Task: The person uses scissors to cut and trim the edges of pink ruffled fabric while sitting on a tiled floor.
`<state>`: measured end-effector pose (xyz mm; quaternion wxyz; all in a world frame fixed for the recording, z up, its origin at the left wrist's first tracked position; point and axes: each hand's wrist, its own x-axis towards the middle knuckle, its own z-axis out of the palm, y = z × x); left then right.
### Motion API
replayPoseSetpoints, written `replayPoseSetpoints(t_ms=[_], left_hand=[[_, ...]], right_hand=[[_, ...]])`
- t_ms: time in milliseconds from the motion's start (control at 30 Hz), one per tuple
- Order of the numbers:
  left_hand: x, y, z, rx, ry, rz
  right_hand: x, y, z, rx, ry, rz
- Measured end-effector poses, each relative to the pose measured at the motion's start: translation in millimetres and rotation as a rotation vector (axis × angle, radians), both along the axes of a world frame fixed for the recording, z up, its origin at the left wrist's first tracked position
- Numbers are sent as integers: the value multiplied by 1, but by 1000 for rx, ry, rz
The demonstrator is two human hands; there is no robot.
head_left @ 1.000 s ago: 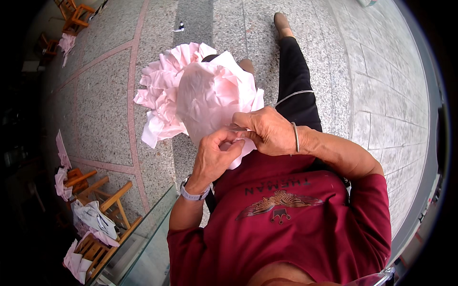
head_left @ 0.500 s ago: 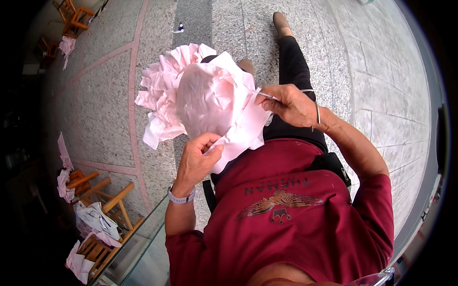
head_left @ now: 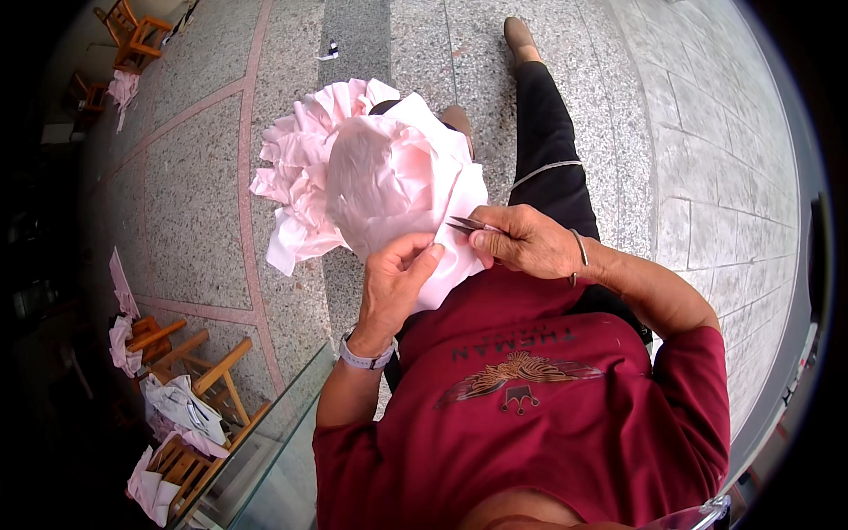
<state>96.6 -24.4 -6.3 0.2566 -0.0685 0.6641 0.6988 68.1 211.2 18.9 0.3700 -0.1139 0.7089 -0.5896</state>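
Pale pink cloth (head_left: pixel 375 190) lies bunched over my lap, its ruffled far part hanging toward the floor on the left. The fingers of my left hand (head_left: pixel 395 281) pinch its near edge. Close by on the right, my right hand (head_left: pixel 527 240) is closed around small dark thread snips (head_left: pixel 464 225). Their two pointed blades stand slightly apart, pointing left, over the cloth just beside my left fingertips. Whether they touch the cloth I cannot tell. The snips' handle is mostly hidden in my palm.
Wooden chairs with pink cloth stand at the far left, among them an orange-brown chair (head_left: pixel 132 35). A wooden stool (head_left: pixel 212 375) and white and pink fabric (head_left: pixel 184 408) are at the lower left, near a glass edge (head_left: pixel 278 450). A small black-and-white item (head_left: pixel 329 51) lies on the speckled floor.
My right hand has moved left and nearer to my body, and the snips' blades now show. My left hand has shifted right along the cloth edge, closer to the right hand.
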Motion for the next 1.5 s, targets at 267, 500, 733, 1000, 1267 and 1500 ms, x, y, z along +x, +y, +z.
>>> replayPoseSetpoints(t_ms=[267,500,733,1000,1267,1500], left_hand=[[2,-1,11,219,-45,84],[3,0,15,247,-62,81],[4,-1,14,252,-66,86],[4,-3,9,290,-108,110],[5,-2,10,253,-90,109],[6,-1,11,272,-99,106]], right_hand=[[3,-5,4,-86,-19,39],[3,-5,4,-86,-20,24],[2,-5,4,-69,17,43],[1,-6,5,-149,-109,18],[1,-6,0,-151,-60,23],[-1,-7,7,-182,-242,-3]])
